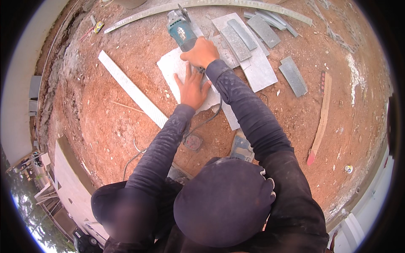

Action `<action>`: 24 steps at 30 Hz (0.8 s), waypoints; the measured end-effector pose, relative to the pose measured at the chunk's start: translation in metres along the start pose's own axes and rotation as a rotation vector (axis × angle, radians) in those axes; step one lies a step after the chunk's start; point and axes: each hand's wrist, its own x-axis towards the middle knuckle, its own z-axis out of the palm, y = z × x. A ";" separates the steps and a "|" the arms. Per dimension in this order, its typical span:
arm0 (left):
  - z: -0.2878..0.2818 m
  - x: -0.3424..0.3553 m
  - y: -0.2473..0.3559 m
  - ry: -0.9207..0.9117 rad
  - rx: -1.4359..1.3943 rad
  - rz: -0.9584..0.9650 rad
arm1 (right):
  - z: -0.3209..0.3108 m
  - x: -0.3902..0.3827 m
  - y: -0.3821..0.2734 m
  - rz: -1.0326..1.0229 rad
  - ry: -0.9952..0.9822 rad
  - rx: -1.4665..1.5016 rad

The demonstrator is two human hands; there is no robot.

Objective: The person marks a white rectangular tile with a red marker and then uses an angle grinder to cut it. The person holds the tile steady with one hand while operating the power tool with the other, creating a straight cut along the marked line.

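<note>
A teal angle grinder (181,31) lies at the top centre, angled away from me, with my right hand (199,52) wrapped round its body. Just below and left of it, my left hand (192,86) presses on a pale stone slab (168,69) with its fingers spread, reaching under the grinder's rear end. A dark cord (203,122) runs down from the grinder. More pale and grey cut pieces (259,74) are stacked and scattered to the right, partly under the slab and grinder.
A long pale strip (126,84) lies diagonally at left, another (287,12) across the top. A grey offcut (293,76), a wooden stick (320,118) and a tape measure (98,27) lie on reddish dirt (97,126). Pale walls (17,84) curve along the sides.
</note>
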 end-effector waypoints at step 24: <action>0.008 -0.001 -0.008 0.045 -0.081 0.014 | -0.005 -0.017 0.007 0.009 0.002 0.049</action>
